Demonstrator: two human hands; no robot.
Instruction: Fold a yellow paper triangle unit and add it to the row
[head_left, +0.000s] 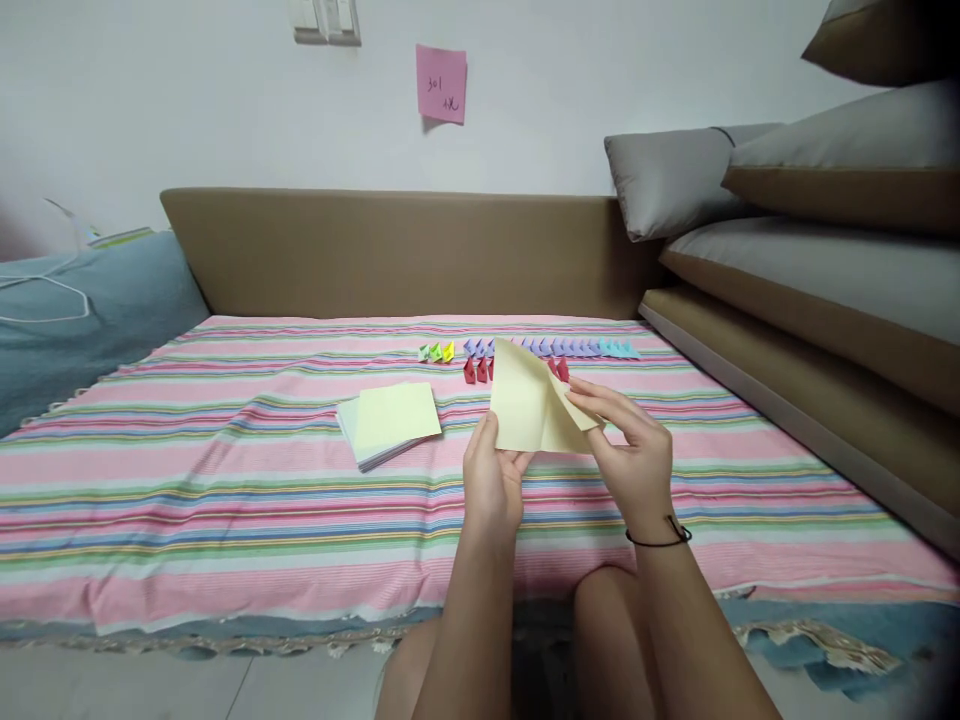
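Both of my hands hold a pale yellow sheet of paper [525,405] up above the striped cloth. My left hand [491,480] pinches its lower left corner with the thumb on the front. My right hand [634,450] grips the sheet's right side, where a corner flap is bent over. A stack of square papers [390,422], pale yellow on top, lies on the cloth to the left of my hands. Behind the sheet run rows of small folded paper pieces: yellow-green [436,351], purple to light blue [577,347] and red [477,371].
The striped pink cloth [225,480] covers a low bed with a brown headboard [390,250]. Grey and brown cushions [810,230] are stacked on the right. A blue-grey pillow [82,310] lies at left. A pink note [441,83] sticks on the wall.
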